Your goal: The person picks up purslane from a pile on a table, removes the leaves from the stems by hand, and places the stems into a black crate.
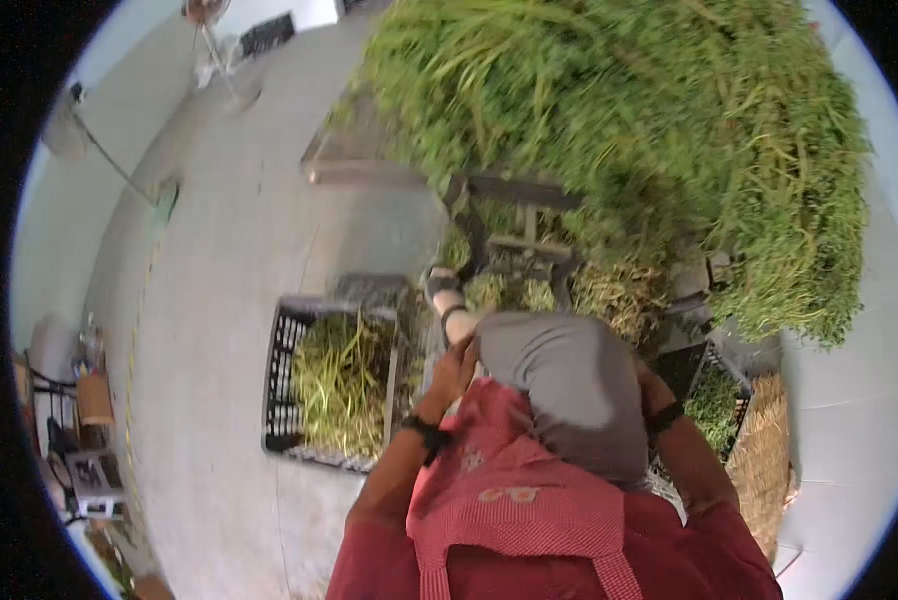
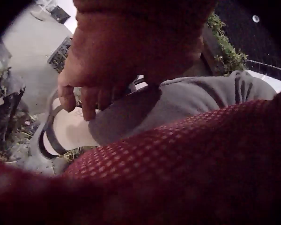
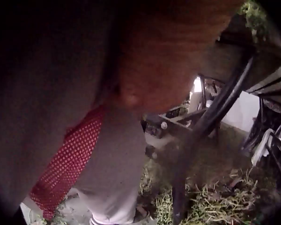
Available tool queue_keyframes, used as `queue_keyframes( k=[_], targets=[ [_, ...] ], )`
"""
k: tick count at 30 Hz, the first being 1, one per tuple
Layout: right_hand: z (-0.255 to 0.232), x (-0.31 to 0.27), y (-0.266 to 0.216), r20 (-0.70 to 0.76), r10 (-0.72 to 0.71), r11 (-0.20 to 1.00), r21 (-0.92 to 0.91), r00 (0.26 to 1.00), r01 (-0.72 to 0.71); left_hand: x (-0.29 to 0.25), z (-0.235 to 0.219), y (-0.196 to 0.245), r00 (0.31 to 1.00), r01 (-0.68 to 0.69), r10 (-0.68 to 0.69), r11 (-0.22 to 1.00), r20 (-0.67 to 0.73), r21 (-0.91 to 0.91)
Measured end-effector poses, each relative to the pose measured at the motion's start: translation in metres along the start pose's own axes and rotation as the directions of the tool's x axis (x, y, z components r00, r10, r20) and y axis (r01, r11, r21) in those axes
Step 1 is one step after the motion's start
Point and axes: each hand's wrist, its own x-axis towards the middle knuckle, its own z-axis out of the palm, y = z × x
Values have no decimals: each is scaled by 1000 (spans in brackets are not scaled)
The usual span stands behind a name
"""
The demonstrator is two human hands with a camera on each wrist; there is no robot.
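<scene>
My left hand (image 1: pixel 455 372) lies at the lower end of a grey trouser leg (image 1: pixel 569 385). In the left wrist view its fingers (image 2: pixel 89 101) hang bent over the trouser hem, close above a bare shin and a dark-strapped sandal (image 2: pixel 47 136). On the other side, my right hand (image 1: pixel 654 390) is against the outer side of the thigh. The right wrist view shows its back dark and close, with the fingers hidden. A red dotted apron (image 1: pixel 519 490) covers the lap.
A black crate (image 1: pixel 279 375) with cut green stems stands at the left. Ahead, a large heap of leafy plants (image 1: pixel 609 100) covers a table (image 1: pixel 369 172) above a dark frame. A second crate (image 1: pixel 734 375) with greens and a woven straw bundle (image 1: pixel 762 440) are at the right.
</scene>
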Motion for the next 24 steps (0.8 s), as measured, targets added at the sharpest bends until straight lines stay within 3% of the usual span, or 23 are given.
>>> queue_keyframes(
  k=[2, 4, 5, 6, 8, 10, 12, 13, 15, 16, 17, 18, 20, 22, 24],
  targets=[
    [1, 8, -20, -100, -39, 999, -32, 994, 36, -5, 1, -24, 998, 37, -39, 999, 54, 30],
    [2, 12, -44, -295, -88, 993, -99, 951, 61, -17, 5, -56, 996, -24, 26, 999, 86, -23],
    [-1, 11, -57, -464, -112, 987, -158, 879, 43, -23, -3, -39, 995, 1, -5, 999, 100, 35],
    [-9, 9, -77, -475, -131, 985, -163, 870, 60, -31, -10, -20, 993, 27, -37, 996, 109, 90],
    [-29, 10, -131, -324, -417, 866, -426, 849, 263, -42, -8, -34, 993, -41, 35, 998, 115, 48],
    [-40, 15, -193, -290, -688, 613, -724, 666, 317, -50, -6, -36, 988, -97, 96, 995, 118, 3],
    [-36, 13, -255, -262, -797, 516, -763, 545, 389, -57, -9, -26, 966, 43, -5, 989, 259, -142],
    [-27, 15, -281, -334, -795, 574, -682, 507, 453, -52, -2, -47, 971, -57, 46, 997, 233, 43],
    [-15, 33, -319, -395, -788, 611, -598, 472, 519, -58, -10, -31, 976, -102, 97, 995, 197, 11],
    [-12, 43, -335, -333, -837, 524, -717, 434, 460, -62, -16, -21, 976, -139, 139, 990, 170, -13],
    [-9, 53, -350, -263, -878, 423, -818, 401, 389, -60, -19, -13, 980, -113, 74, 972, 186, 208],
    [-6, 67, -362, -257, -881, 416, -821, 397, 391, -60, -21, -16, 980, -117, 80, 972, 181, 205],
    [1, 101, -378, 24, -977, 27, -972, 214, 234, -67, -23, -32, 990, -20, 19, 1000, 143, 9],
    [13, 129, -393, 68, -970, -30, -986, 233, 162, -74, -16, -58, 992, -70, 72, 997, 105, -19],
    [18, 158, -403, 107, -961, -86, -992, 253, 93, -75, 3, -101, 991, 127, -96, 912, 97, -391]
  ],
)
